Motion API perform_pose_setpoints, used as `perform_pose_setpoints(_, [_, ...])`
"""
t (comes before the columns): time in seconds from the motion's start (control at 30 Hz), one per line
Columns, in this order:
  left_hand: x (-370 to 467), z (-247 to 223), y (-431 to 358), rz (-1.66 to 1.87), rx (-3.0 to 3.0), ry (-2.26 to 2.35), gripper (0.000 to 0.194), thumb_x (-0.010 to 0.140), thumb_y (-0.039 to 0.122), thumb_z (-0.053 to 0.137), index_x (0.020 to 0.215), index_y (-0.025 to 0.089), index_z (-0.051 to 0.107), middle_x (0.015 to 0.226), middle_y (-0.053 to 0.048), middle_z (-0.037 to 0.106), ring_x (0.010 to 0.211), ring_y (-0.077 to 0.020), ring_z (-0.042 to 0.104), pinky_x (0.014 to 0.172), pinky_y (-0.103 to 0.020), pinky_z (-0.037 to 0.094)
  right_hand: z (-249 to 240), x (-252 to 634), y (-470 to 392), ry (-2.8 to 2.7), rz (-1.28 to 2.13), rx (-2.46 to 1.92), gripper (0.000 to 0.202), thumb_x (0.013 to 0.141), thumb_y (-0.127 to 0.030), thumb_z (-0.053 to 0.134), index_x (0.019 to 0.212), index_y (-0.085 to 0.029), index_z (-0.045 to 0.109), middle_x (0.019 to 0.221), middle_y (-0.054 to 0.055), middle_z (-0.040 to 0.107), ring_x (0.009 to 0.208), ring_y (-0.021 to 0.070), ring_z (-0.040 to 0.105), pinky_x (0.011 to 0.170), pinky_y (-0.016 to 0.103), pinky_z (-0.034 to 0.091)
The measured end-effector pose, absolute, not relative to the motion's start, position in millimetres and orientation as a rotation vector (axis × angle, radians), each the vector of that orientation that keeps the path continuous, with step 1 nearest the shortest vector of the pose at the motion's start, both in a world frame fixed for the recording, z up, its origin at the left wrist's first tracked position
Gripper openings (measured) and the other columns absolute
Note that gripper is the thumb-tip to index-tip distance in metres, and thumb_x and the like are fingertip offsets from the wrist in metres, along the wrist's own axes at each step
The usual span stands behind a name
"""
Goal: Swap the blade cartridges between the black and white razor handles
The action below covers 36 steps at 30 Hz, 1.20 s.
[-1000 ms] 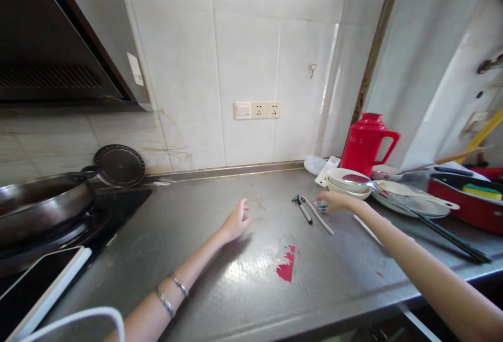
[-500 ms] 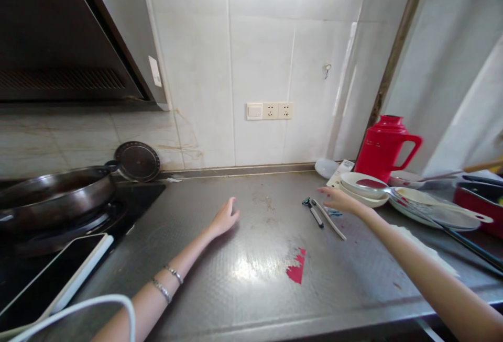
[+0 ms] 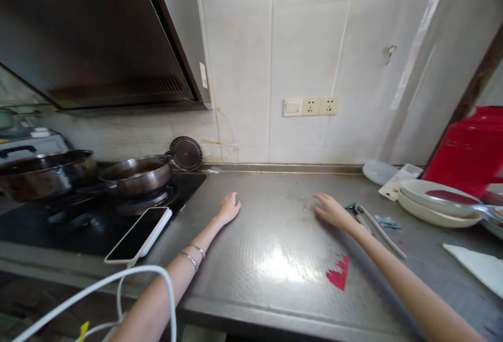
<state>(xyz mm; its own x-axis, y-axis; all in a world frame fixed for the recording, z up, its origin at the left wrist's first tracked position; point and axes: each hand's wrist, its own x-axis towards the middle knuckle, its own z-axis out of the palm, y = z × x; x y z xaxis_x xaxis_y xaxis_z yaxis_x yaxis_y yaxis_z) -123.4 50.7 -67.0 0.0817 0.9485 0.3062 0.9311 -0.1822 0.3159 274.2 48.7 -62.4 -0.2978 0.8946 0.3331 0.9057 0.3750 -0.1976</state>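
Observation:
My left hand [image 3: 229,209] rests on the metal counter [image 3: 275,216], fingers loosely out and holding nothing. My right hand [image 3: 330,210] is over the counter across from it, fingers apart, also bare. Just right of the right hand lies a razor [image 3: 362,218], partly covered by the wrist. Beside the razor is a thin, curved pale strip [image 3: 383,232], whose kind I cannot make out. Small teal pieces [image 3: 388,223] in what looks like clear wrapping lie further right. A torn red patch [image 3: 340,274] is on the counter near the right forearm.
At left, a pan [image 3: 137,175] and a larger pot [image 3: 47,174] stand on the black stove [image 3: 31,229]. A phone [image 3: 137,237] with a white cable [image 3: 98,275] lies at its edge. Stacked bowls [image 3: 436,213] and a red thermos [image 3: 463,148] are at right.
The view has turned left, bringing in the second pot. My right hand has moved left, from beside the bowls to the other side of the razor. My left hand stays low over the counter.

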Motion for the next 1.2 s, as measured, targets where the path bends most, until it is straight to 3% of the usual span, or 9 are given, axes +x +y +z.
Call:
perform_pose_setpoints(0.3, [-114, -68, 47, 0.469, 2.328, 2.076, 0.051, 0.088, 0.031, 0.031, 0.136, 0.012, 0.031, 0.144, -0.017, 0.029, 0.132, -0.031, 0.027, 0.104, -0.048, 0.024, -77, 257, 36, -2.088, -0.144, -1.853, 0.034, 0.087, -0.029, 0.037, 0.105, -0.013, 0.06, 0.113, 0.016, 0.061, 0.107, 0.0243, 0.054, 0.09, 0.032, 0.038])
perform_pose_setpoints(0.4, [-114, -66, 47, 0.358, 2.354, 2.096, 0.054, 0.089, 0.034, 0.027, 0.139, 0.014, 0.026, 0.146, -0.017, 0.025, 0.133, -0.0321, 0.023, 0.103, -0.05, 0.022, -77, 257, 36, -2.084, -0.163, -1.879, 0.036, 0.087, -0.027, 0.037, 0.107, -0.011, 0.061, 0.119, 0.017, 0.058, 0.112, 0.0243, 0.052, 0.093, 0.031, 0.036])
perform_pose_setpoints(0.57, [-115, -66, 47, 0.289, 2.397, 2.07, 0.056, 0.09, 0.037, 0.024, 0.142, 0.016, 0.02, 0.144, -0.016, 0.029, 0.133, -0.0325, 0.024, 0.103, -0.052, 0.022, -78, 257, 37, -2.074, -0.16, -1.89, 0.036, 0.086, -0.024, 0.037, 0.109, -0.011, 0.062, 0.125, 0.016, 0.055, 0.117, 0.0232, 0.049, 0.097, 0.031, 0.034])
perform_pose_setpoints(0.8, [-118, -68, 51, 0.274, 2.414, 2.048, 0.049, 0.09, 0.039, 0.024, 0.133, 0.021, 0.04, 0.143, -0.013, 0.033, 0.132, -0.0333, 0.026, 0.103, -0.052, 0.023, -78, 258, 36, -2.066, -0.147, -1.882, 0.036, 0.086, -0.023, 0.038, 0.11, -0.012, 0.062, 0.125, 0.015, 0.055, 0.118, 0.0215, 0.048, 0.098, 0.03, 0.033])
perform_pose_setpoints(1.2, [-120, -69, 52, 0.27, 2.419, 2.039, 0.05, 0.09, 0.039, 0.024, 0.134, 0.022, 0.041, 0.143, -0.011, 0.034, 0.132, -0.0314, 0.027, 0.104, -0.05, 0.023, -80, 258, 36, -2.022, -0.137, -1.85, 0.035, 0.085, -0.023, 0.039, 0.108, -0.01, 0.062, 0.123, 0.017, 0.056, 0.117, 0.023, 0.049, 0.097, 0.031, 0.034])
